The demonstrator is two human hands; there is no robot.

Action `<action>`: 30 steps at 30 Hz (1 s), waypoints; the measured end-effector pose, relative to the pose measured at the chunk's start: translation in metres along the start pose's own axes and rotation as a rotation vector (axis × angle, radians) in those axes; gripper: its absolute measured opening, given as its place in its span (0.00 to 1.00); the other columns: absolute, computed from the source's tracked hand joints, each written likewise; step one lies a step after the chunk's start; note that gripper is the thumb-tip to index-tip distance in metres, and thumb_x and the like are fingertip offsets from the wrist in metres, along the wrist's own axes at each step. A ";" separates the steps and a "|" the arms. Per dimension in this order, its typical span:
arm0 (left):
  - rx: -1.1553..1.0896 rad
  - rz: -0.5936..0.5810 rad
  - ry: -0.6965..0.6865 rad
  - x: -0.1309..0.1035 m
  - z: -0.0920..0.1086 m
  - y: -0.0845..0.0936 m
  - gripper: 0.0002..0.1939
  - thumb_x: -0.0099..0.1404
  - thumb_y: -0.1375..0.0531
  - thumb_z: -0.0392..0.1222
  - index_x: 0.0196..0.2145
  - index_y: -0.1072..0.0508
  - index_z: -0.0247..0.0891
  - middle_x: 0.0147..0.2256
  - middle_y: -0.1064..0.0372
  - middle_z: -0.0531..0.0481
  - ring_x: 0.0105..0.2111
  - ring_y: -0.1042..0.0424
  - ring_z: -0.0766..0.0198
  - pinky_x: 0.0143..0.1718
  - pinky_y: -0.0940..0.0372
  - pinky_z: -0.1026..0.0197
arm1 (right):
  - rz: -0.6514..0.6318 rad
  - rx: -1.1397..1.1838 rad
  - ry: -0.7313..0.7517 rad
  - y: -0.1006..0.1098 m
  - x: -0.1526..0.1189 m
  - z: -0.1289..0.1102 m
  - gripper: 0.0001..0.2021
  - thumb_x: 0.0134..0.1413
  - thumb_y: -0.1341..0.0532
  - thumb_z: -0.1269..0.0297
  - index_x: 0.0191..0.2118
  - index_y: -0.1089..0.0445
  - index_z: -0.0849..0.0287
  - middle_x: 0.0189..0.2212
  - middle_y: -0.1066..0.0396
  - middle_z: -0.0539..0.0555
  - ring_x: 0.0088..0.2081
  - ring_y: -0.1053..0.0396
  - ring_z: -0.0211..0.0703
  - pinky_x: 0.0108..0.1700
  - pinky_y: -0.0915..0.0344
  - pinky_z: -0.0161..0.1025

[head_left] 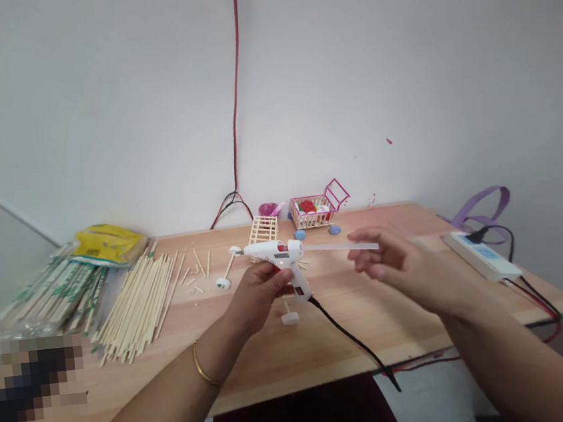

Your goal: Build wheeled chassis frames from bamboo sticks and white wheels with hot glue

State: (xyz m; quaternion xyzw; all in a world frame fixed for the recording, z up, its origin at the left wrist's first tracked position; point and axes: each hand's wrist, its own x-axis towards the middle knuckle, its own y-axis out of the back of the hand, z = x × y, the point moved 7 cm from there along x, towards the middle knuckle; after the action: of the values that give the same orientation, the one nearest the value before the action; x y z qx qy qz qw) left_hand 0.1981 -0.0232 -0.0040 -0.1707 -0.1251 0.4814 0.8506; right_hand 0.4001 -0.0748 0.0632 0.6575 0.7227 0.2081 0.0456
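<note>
My left hand (260, 294) is closed round the handle of a white hot glue gun (279, 255), held above the table with its nozzle pointing left. From the gun's back end a long clear glue stick (343, 247) sticks out to the right. Beside the stick's free end is my right hand (392, 260), its fingers apart and slightly curled; it does not grip the stick. Behind and below the gun lie a small lattice of wooden sticks (264, 227), a stick axle with white wheels (223, 283) and another white wheel (290, 318), partly hidden.
Loose wooden sticks (137, 303) and wrapped bundles (61, 288) with a yellow packet (108, 244) lie at left. A small stick-built cart (313, 213) stands by the wall. At right is a power strip (482, 255) with a purple strap (487, 206); the gun's black cord (349, 335) crosses the table's front edge.
</note>
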 end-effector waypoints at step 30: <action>0.702 0.092 0.362 0.004 0.011 0.029 0.10 0.57 0.38 0.42 0.26 0.31 0.32 0.22 0.29 0.49 0.20 0.30 0.68 0.18 0.37 0.69 | -0.427 -0.194 -0.170 -0.027 0.033 0.052 0.13 0.54 0.40 0.54 0.41 0.28 0.55 0.34 0.26 0.53 0.32 0.28 0.41 0.31 0.30 0.38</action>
State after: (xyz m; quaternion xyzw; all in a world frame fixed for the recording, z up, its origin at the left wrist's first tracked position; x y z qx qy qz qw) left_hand 0.1739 -0.0037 -0.0055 0.0428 0.2065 0.4946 0.8431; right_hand 0.3888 -0.0319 0.0129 0.4974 0.8155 0.2063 0.2120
